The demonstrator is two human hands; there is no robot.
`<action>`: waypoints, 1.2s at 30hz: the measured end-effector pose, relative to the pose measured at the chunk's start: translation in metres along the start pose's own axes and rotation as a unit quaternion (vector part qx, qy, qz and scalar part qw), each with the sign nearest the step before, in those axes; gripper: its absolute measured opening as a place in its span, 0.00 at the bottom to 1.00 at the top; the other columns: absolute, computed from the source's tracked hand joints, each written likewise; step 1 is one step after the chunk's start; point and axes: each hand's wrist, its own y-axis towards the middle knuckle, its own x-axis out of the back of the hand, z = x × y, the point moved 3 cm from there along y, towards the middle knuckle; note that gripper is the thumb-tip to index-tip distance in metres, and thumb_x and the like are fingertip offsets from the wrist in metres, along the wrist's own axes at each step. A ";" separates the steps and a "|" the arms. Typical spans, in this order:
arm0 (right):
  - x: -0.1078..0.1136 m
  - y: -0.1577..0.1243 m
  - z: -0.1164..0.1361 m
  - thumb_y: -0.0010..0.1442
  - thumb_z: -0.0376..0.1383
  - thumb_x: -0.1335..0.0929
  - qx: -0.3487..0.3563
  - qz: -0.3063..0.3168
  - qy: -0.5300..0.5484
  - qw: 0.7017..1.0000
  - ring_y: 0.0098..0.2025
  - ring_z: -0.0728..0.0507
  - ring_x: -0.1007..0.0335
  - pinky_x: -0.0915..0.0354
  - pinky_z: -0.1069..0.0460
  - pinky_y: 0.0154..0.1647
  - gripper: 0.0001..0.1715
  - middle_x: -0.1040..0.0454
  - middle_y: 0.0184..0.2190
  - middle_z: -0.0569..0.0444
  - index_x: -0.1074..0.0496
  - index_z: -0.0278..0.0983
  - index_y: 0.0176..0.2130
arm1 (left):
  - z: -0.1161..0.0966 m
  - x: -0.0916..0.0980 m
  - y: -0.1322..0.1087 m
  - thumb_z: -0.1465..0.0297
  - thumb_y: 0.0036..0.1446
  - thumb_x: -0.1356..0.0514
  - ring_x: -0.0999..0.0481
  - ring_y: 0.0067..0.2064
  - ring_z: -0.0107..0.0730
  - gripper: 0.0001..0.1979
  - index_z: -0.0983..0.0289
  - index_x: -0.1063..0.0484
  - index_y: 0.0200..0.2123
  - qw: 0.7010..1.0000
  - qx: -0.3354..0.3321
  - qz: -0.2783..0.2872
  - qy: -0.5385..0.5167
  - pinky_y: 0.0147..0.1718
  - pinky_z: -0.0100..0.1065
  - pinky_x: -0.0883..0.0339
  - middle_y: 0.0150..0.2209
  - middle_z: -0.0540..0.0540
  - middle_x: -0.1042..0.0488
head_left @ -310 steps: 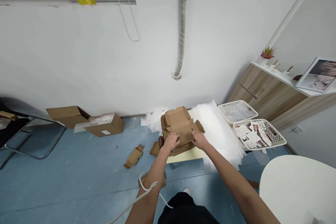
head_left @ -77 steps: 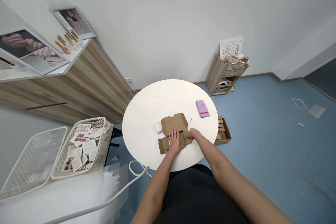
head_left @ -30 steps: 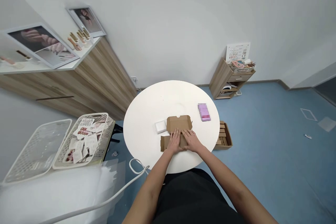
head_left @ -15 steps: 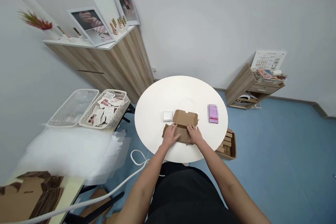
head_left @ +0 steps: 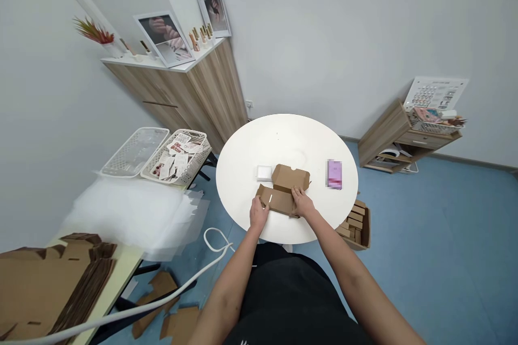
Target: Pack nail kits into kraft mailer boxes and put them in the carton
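Note:
A brown cardboard box (head_left: 282, 200), partly folded, lies on the white round table (head_left: 243, 151) with its lid flap raised at the back. At its front left corner, my left hand (head_left: 258, 213) grips the edge, fingers curled round the cardboard. My right hand (head_left: 302, 203) holds the right side panel, fingers over its top. A small white square item (head_left: 264, 173) lies just behind the box on the left. To the right, apart from both hands, is a purple packet (head_left: 334, 174), blurred by pixels.
On the left side table stand a basket of printed cards (head_left: 174, 159), white packing sheets (head_left: 133, 210) and stacked flat cardboard (head_left: 52, 285). A white cable (head_left: 190, 282) runs across the lower left. A carton of folded boxes (head_left: 356, 223) is on the floor at right.
My left hand has moved from the box's middle to its front left corner, and the left flap is lifted. My right hand stays at the right side. The view has shifted.

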 end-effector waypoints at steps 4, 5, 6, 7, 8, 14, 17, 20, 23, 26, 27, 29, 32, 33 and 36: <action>-0.001 0.002 0.000 0.37 0.45 0.21 0.001 -0.001 0.001 1.000 0.72 0.34 0.69 0.48 0.46 0.65 0.76 0.61 0.72 0.46 0.63 0.38 0.70 | -0.003 -0.009 0.006 0.75 0.58 0.44 0.24 0.43 0.34 0.14 0.61 0.33 0.47 0.998 -0.017 0.055 0.024 0.41 0.34 0.32 0.40 0.54 0.25; -0.001 0.002 0.000 0.36 0.45 0.20 0.000 -0.002 0.000 1.000 0.72 0.34 0.69 0.48 0.46 0.65 0.77 0.61 0.72 0.46 0.63 0.38 0.70 | -0.004 -0.011 0.007 0.76 0.58 0.44 0.24 0.42 0.34 0.13 0.61 0.32 0.46 0.997 -0.026 0.070 0.035 0.42 0.34 0.32 0.39 0.54 0.24; -0.001 0.002 0.001 0.36 0.45 0.20 -0.001 -0.002 -0.002 1.000 0.72 0.34 0.69 0.48 0.46 0.65 0.77 0.61 0.71 0.46 0.63 0.38 0.70 | -0.004 -0.012 0.008 0.77 0.58 0.45 0.23 0.42 0.34 0.12 0.61 0.30 0.45 0.995 -0.034 0.082 0.045 0.42 0.35 0.32 0.39 0.54 0.23; 0.000 0.002 0.001 0.36 0.45 0.20 -0.002 -0.001 -0.005 1.000 0.72 0.34 0.69 0.48 0.46 0.65 0.77 0.60 0.71 0.45 0.63 0.38 0.70 | -0.005 -0.013 0.010 0.77 0.58 0.45 0.23 0.42 0.35 0.11 0.62 0.29 0.43 0.994 -0.041 0.091 0.053 0.42 0.35 0.32 0.38 0.55 0.22; 0.000 0.002 0.001 0.36 0.45 0.20 -0.002 -0.001 -0.007 1.000 0.72 0.34 0.68 0.48 0.46 0.66 0.77 0.60 0.71 0.45 0.63 0.37 0.70 | -0.005 -0.014 0.011 0.76 0.58 0.45 0.23 0.42 0.37 0.10 0.62 0.28 0.42 0.992 -0.046 0.098 0.059 0.42 0.36 0.32 0.38 0.56 0.22; 0.000 0.001 0.002 0.35 0.45 0.20 0.002 -0.007 -0.006 1.000 0.72 0.33 0.68 0.48 0.46 0.66 0.77 0.60 0.71 0.44 0.62 0.37 0.70 | -0.022 -0.013 0.025 0.68 0.58 0.44 0.35 0.62 0.46 0.23 0.63 0.36 0.58 0.978 -0.139 0.127 0.094 0.58 0.45 0.41 0.59 0.63 0.32; -0.002 0.002 0.000 0.36 0.45 0.21 0.013 -0.019 -0.002 1.000 0.72 0.32 0.67 0.49 0.45 0.66 0.75 0.59 0.71 0.43 0.60 0.36 0.70 | -0.040 -0.021 0.030 0.55 0.52 0.38 0.58 0.71 0.50 0.45 0.62 0.54 0.68 0.922 -0.299 0.194 0.152 0.66 0.53 0.61 0.70 0.62 0.54; -0.003 0.005 0.000 0.36 0.45 0.21 0.026 -0.028 0.003 0.999 0.71 0.32 0.65 0.49 0.44 0.66 0.74 0.57 0.70 0.41 0.59 0.35 0.70 | -0.046 -0.033 0.038 0.49 0.46 0.36 0.64 0.71 0.53 0.57 0.64 0.64 0.70 0.871 -0.365 0.260 0.203 0.66 0.55 0.69 0.71 0.64 0.59; 0.000 0.004 0.001 0.35 0.43 0.21 0.031 -0.032 0.009 0.999 0.71 0.30 0.64 0.50 0.42 0.66 0.73 0.56 0.70 0.40 0.56 0.36 0.69 | -0.044 -0.039 0.046 0.48 0.45 0.36 0.62 0.71 0.53 0.60 0.66 0.66 0.70 0.861 -0.361 0.287 0.213 0.66 0.54 0.68 0.71 0.67 0.59; 0.006 -0.006 0.001 0.38 0.42 0.22 0.038 -0.058 0.034 0.997 0.70 0.30 0.61 0.52 0.39 0.66 0.66 0.52 0.69 0.41 0.52 0.36 0.68 | -0.040 -0.041 0.049 0.46 0.44 0.36 0.62 0.71 0.52 0.61 0.65 0.68 0.70 0.862 -0.351 0.301 0.207 0.67 0.54 0.68 0.71 0.66 0.60; 0.008 -0.011 0.000 0.43 0.43 0.24 0.032 -0.090 0.052 0.994 0.69 0.32 0.57 0.51 0.39 0.66 0.60 0.49 0.68 0.42 0.49 0.36 0.67 | -0.039 -0.041 0.049 0.46 0.44 0.36 0.62 0.71 0.52 0.62 0.65 0.68 0.70 0.863 -0.348 0.302 0.205 0.67 0.54 0.67 0.71 0.66 0.61; 0.014 -0.024 -0.007 0.56 0.44 0.32 -0.029 -0.183 0.097 0.978 0.66 0.36 0.47 0.45 0.42 0.62 0.40 0.40 0.64 0.43 0.43 0.36 0.64 | -0.039 -0.041 0.049 0.46 0.44 0.36 0.63 0.71 0.52 0.63 0.65 0.70 0.70 0.865 -0.344 0.303 0.206 0.67 0.54 0.67 0.71 0.66 0.62; 0.011 -0.039 -0.022 0.65 0.46 0.42 -0.213 -0.189 0.159 0.945 0.53 0.38 0.32 0.35 0.46 0.48 0.25 0.28 0.51 0.42 0.32 0.36 0.52 | -0.040 -0.041 0.049 0.46 0.43 0.35 0.64 0.71 0.52 0.63 0.65 0.71 0.69 0.864 -0.339 0.306 0.211 0.67 0.55 0.68 0.71 0.66 0.63; 0.006 -0.040 -0.024 0.65 0.49 0.42 -0.257 -0.137 0.172 0.941 0.49 0.38 0.29 0.34 0.47 0.44 0.25 0.25 0.47 0.42 0.29 0.36 0.48 | -0.041 -0.041 0.048 0.46 0.43 0.35 0.64 0.71 0.52 0.63 0.65 0.71 0.69 0.864 -0.337 0.308 0.212 0.67 0.55 0.68 0.71 0.66 0.63; -0.003 -0.033 -0.021 0.63 0.53 0.41 -0.281 0.011 0.151 0.948 0.43 0.38 0.25 0.35 0.48 0.38 0.26 0.23 0.43 0.43 0.26 0.37 0.42 | -0.042 -0.041 0.048 0.46 0.44 0.35 0.65 0.71 0.52 0.62 0.65 0.69 0.70 0.866 -0.335 0.308 0.207 0.66 0.56 0.68 0.71 0.66 0.63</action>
